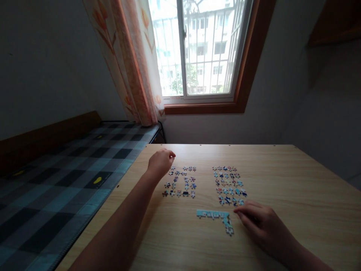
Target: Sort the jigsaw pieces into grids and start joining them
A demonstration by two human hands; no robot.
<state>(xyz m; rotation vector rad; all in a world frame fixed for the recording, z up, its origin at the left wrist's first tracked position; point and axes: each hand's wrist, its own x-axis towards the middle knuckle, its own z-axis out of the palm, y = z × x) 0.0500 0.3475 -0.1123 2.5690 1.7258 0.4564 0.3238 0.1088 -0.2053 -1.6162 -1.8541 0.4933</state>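
Observation:
My left hand point(160, 163) is closed, its fingertips pinched together beyond the far left corner of a loose group of jigsaw pieces point(185, 193). Whatever it may hold is hidden. On the near right, my right hand point(261, 222) is closed too, thumb and forefinger touching at the tips; anything between them is too small to make out. Just left of those fingertips lies a joined strip of puzzle point(213, 214), mostly light blue, bent into an L with its short arm towards me. A second group of loose pieces point(231, 191) lies in rows beyond my right hand.
The pieces rest on a pale wooden table point(293, 180). Left of it stands a bed with a checked cover point(84, 169), close against the table's edge. A barred window point(208, 56) and a flowered curtain point(135, 67) are behind the table.

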